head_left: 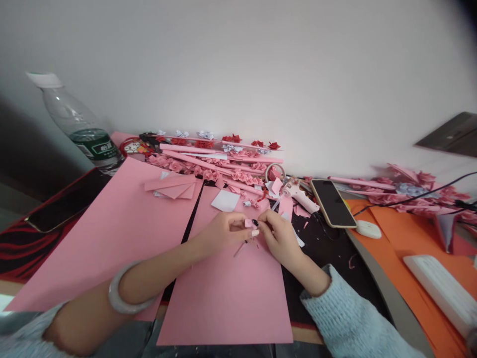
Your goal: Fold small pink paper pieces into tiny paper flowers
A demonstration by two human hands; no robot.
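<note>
My left hand (231,231) pinches a small pink paper piece (248,223) between thumb and fingers, above a large pink sheet. Close against it my right hand (278,236) has its thumb and fingertips closed beside a small dark bit (255,223); what they grip is too small to make out. Below the hands a thin stick-like thing (240,248) lies on the pink sheet (231,298). A white paper square (225,200) rests just beyond my left hand.
Pink rolled paper sticks (197,161) and paper flowers line the wall. A hot glue gun (303,197), a tape roll (275,171) and a phone (333,203) lie behind my right hand. A plastic bottle (80,119) stands at left. Orange sheets (398,243) lie at right.
</note>
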